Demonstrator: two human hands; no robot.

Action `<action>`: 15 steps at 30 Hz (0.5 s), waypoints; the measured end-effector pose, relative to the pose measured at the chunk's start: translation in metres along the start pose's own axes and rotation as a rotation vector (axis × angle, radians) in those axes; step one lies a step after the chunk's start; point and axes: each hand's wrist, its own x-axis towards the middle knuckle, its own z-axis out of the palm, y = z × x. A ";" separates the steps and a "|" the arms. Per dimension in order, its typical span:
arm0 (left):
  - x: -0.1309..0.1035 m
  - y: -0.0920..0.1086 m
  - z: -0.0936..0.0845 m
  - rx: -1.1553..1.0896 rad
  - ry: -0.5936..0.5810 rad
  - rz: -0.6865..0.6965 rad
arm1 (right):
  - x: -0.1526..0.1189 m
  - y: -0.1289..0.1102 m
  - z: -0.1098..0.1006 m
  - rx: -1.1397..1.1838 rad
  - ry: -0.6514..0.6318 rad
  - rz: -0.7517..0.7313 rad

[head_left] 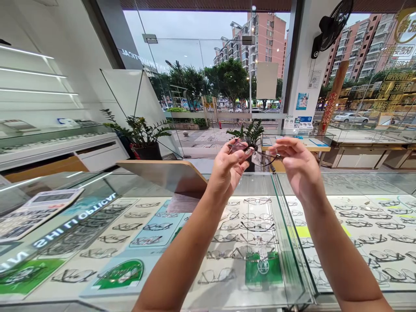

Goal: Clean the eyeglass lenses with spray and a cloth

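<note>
A pair of dark, thin-rimmed eyeglasses (268,164) is held up in front of me, above the glass display counter. My left hand (229,164) is closed around one side of the frame, with thumb and fingers pinching it near the bridge. On the other side, my right hand (300,167) has its thumb and fingertips at the outer end of the frame, seemingly in a light pinch. The fingers partly cover the frame, and the left lens side is hard to make out.
Rows of eyeglasses (256,226) lie inside the glass counter below my arms. A large calculator (39,210) rests on the glass at left, and a wooden-edged board (162,173) stands behind the counter. Potted plants (146,145) stand near the glass doors; a black fan (333,26) hangs upper right.
</note>
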 end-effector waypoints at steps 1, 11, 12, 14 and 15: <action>-0.001 0.002 0.001 -0.004 -0.035 -0.082 | 0.000 0.000 0.000 -0.091 -0.059 -0.044; -0.003 -0.002 -0.007 0.011 -0.331 -0.507 | -0.004 -0.001 0.002 -0.714 -0.118 -0.413; -0.003 -0.003 -0.007 0.003 -0.330 -0.527 | -0.003 0.000 0.002 -0.732 -0.112 -0.430; -0.002 -0.003 -0.006 -0.010 -0.326 -0.570 | -0.003 0.001 0.001 -0.756 -0.102 -0.459; -0.002 -0.004 -0.006 -0.004 -0.328 -0.588 | -0.003 0.001 0.001 -0.762 -0.101 -0.470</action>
